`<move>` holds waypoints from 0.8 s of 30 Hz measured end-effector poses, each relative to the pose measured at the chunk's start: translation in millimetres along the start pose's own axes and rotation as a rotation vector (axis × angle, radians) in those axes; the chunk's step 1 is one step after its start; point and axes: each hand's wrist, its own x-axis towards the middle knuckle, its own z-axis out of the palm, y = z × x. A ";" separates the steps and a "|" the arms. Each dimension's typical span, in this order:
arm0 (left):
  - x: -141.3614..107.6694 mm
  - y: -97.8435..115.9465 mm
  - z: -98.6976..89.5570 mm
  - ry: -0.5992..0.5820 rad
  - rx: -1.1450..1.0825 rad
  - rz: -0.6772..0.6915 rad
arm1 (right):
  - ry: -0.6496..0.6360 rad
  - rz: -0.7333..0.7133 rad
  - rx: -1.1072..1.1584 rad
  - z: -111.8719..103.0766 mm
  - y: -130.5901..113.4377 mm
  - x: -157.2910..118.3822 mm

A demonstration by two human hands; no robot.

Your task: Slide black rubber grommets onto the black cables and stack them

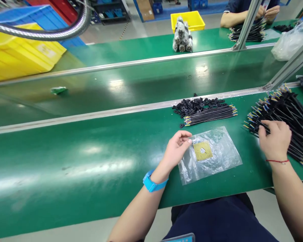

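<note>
My left hand [178, 148], a blue strap on its wrist, rests at the left edge of a clear plastic bag [223, 148]. Its fingers are loosely curled, the thumb apart, and nothing shows between them. A yellowish square plate [200, 151] with a round hole lies on or in the bag; which, I cannot tell. To the right, my right hand [276, 139] is on a large pile of black cables [298, 114] with coloured wire ends. Thumb and fingers close on a cable at the pile's left side; the exact grip is partly hidden.
Behind the bag lie a row of black cables [210, 115] and a heap of small black parts [192, 106]. A metal rail [131, 110] borders the bench. Across it are wrapped bundles [183, 37], a yellow tray [197, 21] and another person's hands [269, 12]. A ribbed hose [65, 33] hangs upper left.
</note>
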 end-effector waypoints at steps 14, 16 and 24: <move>53.3 -11.2 -42.8 0.202 0.734 0.068 | -0.401 -0.615 0.218 51.8 -148.4 55.1; 60.9 -15.5 -35.5 0.192 0.805 0.078 | -0.395 -0.614 0.211 59.6 -149.7 60.8; 62.7 -15.9 -22.2 0.168 0.951 0.147 | -0.354 -0.681 0.313 28.9 -130.5 56.8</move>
